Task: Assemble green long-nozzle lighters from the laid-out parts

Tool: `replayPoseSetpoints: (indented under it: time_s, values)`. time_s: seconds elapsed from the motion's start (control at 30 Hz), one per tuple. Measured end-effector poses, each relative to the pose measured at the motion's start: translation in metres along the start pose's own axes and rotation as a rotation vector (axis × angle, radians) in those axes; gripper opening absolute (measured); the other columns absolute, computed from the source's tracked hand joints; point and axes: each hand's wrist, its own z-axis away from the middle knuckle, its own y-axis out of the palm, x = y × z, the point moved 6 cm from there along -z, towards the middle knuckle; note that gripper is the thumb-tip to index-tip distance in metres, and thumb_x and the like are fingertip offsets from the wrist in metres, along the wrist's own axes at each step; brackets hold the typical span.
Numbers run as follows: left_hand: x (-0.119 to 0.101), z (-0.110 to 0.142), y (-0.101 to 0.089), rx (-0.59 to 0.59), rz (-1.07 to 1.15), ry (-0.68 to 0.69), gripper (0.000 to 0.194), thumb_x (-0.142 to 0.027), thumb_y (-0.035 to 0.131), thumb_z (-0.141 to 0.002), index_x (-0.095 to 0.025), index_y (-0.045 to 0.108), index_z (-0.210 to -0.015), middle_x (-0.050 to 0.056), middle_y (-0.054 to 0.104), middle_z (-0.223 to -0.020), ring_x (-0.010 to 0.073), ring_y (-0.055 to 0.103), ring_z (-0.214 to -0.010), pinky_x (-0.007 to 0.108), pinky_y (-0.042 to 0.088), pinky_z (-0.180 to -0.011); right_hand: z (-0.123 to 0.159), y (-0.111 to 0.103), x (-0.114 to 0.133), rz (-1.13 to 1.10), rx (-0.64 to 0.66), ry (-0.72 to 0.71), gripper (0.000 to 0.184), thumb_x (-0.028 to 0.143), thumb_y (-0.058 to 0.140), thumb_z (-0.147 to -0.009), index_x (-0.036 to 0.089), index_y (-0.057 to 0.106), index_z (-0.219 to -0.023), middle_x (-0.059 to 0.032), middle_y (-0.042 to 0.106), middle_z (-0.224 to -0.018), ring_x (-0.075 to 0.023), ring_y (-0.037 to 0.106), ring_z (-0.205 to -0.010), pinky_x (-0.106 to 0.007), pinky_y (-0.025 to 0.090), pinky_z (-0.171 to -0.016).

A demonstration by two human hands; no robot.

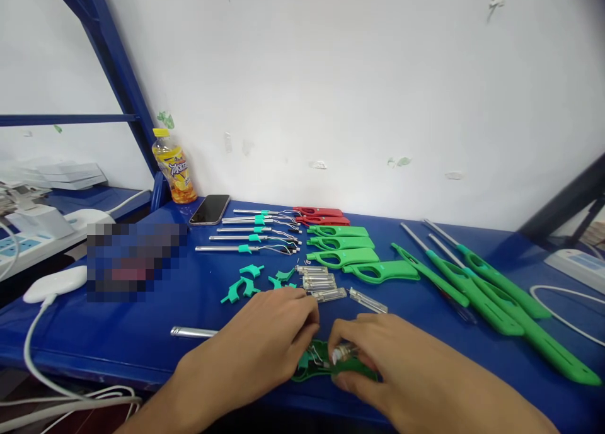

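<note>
My left hand [271, 330] has its fingers curled down over the left part of a green lighter shell [302, 376] near the table's front edge. A silver metal tube [193, 332] sticks out to the left from beneath that hand. Inside the shell, a teal piece and thin wires show between my hands. My right hand [368, 352] pinches a small transparent fuel tank [344, 353] just over the shell. Its far end is hidden by my fingers. Behind my hands lie several more transparent tanks [324, 283] and loose teal plastic trigger pieces [246, 283].
Metal tubes with wires [236, 238] lie in a row behind, beside red shells [321, 220] and green shells [343, 243]. Long green lighters [477, 289] lie at right. A phone [210, 209], drink bottle [174, 169] and white cabled device [55, 285] are at left.
</note>
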Motion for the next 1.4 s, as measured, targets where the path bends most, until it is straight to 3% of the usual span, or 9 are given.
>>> replayPoseSetpoints:
  time_s: [0.3, 0.43, 0.6, 0.73, 0.9, 1.03, 1.1, 1.2, 1.4]
  values:
    - [0.017, 0.0, -0.016, -0.07, 0.033, -0.097, 0.013, -0.027, 0.049, -0.111, -0.026, 0.059, -0.103, -0.002, 0.069, -0.088, 0.021, 0.064, -0.079, 0.033, 0.039, -0.071, -0.001, -0.006, 0.008, -0.025, 0.04, 0.089, 0.017, 0.017, 0.069, -0.099, 0.025, 0.062, -0.086, 0.0049, 0.071, -0.087, -0.0148, 0.061, -0.073, -0.029, 0.032, -0.061]
    - [0.024, -0.001, -0.024, -0.098, 0.033, -0.148, 0.014, -0.026, 0.045, -0.111, -0.026, 0.057, -0.104, -0.003, 0.067, -0.082, 0.0218, 0.061, -0.075, 0.032, 0.035, -0.067, -0.002, -0.01, 0.011, -0.018, 0.042, 0.08, 0.017, 0.015, 0.072, -0.097, 0.025, 0.064, -0.085, 0.005, 0.073, -0.086, -0.0141, 0.062, -0.075, -0.028, 0.031, -0.061]
    - [0.027, 0.001, -0.028, -0.108, 0.068, -0.148, 0.011, -0.023, 0.049, -0.109, -0.028, 0.058, -0.105, -0.005, 0.071, -0.09, 0.0205, 0.063, -0.081, 0.032, 0.038, -0.071, -0.002, -0.006, 0.007, -0.036, 0.024, 0.065, 0.017, 0.017, 0.072, -0.096, 0.025, 0.063, -0.084, 0.0059, 0.071, -0.084, -0.0142, 0.06, -0.072, -0.028, 0.031, -0.061]
    - [0.022, 0.003, -0.025, -0.109, 0.102, -0.099, 0.015, -0.016, 0.051, -0.107, -0.028, 0.06, -0.105, -0.006, 0.072, -0.099, 0.018, 0.066, -0.092, 0.032, 0.042, -0.085, 0.0, -0.008, -0.002, -0.018, -0.101, -0.009, 0.009, 0.031, 0.071, -0.102, 0.028, 0.067, -0.094, 0.0044, 0.072, -0.096, -0.0179, 0.066, -0.085, -0.03, 0.037, -0.065]
    - [0.021, 0.008, -0.018, -0.101, 0.105, -0.094, 0.01, -0.021, 0.057, -0.108, -0.028, 0.065, -0.108, -0.004, 0.072, -0.105, 0.0198, 0.066, -0.098, 0.034, 0.044, -0.089, 0.008, -0.018, -0.017, -0.017, -0.223, -0.121, 0.021, 0.049, 0.061, -0.107, 0.031, 0.069, -0.102, 0.0019, 0.074, -0.101, -0.0197, 0.07, -0.089, -0.031, 0.047, -0.069]
    - [0.018, 0.005, -0.012, -0.074, 0.087, -0.079, 0.012, -0.027, 0.061, -0.108, -0.027, 0.074, -0.107, 0.0, 0.073, -0.106, 0.0227, 0.067, -0.102, 0.036, 0.046, -0.092, 0.016, -0.022, -0.031, -0.001, -0.282, -0.098, 0.031, 0.059, 0.051, -0.11, 0.035, 0.07, -0.112, 0.0021, 0.075, -0.112, -0.0217, 0.073, -0.103, -0.034, 0.053, -0.087]
    - [0.013, 0.001, -0.008, -0.045, 0.086, -0.06, 0.014, -0.029, 0.064, -0.108, -0.027, 0.077, -0.104, 0.0, 0.074, -0.102, 0.0226, 0.067, -0.102, 0.037, 0.046, -0.095, 0.018, -0.02, -0.033, 0.025, -0.299, -0.124, 0.031, 0.057, 0.048, -0.111, 0.036, 0.07, -0.117, 0.0024, 0.076, -0.117, -0.0221, 0.073, -0.108, -0.035, 0.054, -0.094]
    - [0.008, -0.006, -0.001, -0.018, 0.083, -0.05, 0.012, -0.028, 0.069, -0.105, -0.026, 0.081, -0.101, 0.001, 0.074, -0.101, 0.0234, 0.068, -0.102, 0.039, 0.046, -0.099, 0.017, -0.018, -0.034, 0.076, -0.317, -0.194, 0.027, 0.05, 0.052, -0.111, 0.034, 0.072, -0.121, 0.0001, 0.078, -0.118, -0.023, 0.075, -0.109, -0.033, 0.057, -0.09]
    - [0.007, -0.007, 0.008, 0.012, 0.085, -0.056, 0.013, -0.018, 0.068, -0.103, -0.023, 0.077, -0.094, 0.002, 0.071, -0.103, 0.0242, 0.065, -0.102, 0.039, 0.048, -0.093, 0.003, -0.02, -0.036, 0.053, -0.294, -0.205, 0.018, 0.032, 0.059, -0.107, 0.031, 0.072, -0.119, -0.0018, 0.077, -0.118, -0.0232, 0.074, -0.109, -0.035, 0.056, -0.094]
